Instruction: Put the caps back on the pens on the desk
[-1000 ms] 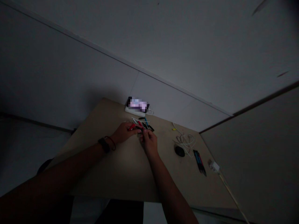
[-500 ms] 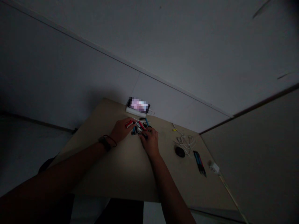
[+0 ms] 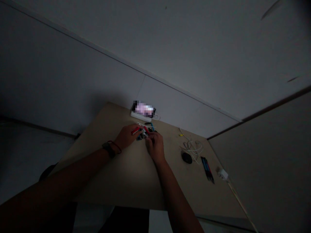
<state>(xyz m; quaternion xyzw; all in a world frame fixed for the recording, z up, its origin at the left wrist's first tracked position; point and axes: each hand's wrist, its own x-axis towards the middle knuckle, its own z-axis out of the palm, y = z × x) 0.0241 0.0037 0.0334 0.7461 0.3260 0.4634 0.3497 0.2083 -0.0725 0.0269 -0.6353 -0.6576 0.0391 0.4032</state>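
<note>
In dim light, my left hand (image 3: 127, 135) pinches a small red piece (image 3: 135, 130) of plastic, perhaps a marker cap; its exact kind cannot be made out. Close by on the right, my right hand (image 3: 155, 145) has its fingers curled over the small parts, and what is in them is hidden. Between both hands lies a pile of short pieces, including another red piece (image 3: 146, 130), a blue piece (image 3: 152, 127) and black and white ones. Thin white sticks (image 3: 149, 126) lie at the far side of the pile.
A phone (image 3: 143, 109) with a lit, blurred screen leans on a white block (image 3: 140, 116) near the wall. To the right are a coiled white cable (image 3: 193, 147), a black mouse (image 3: 187, 158), a bundle of blue, red and black pens (image 3: 207, 170) and a white plug (image 3: 223, 174).
My right hand's fingers have drawn closer together, and the black piece seen by its thumb is out of sight. My left hand keeps the red piece, barely shifted.
</note>
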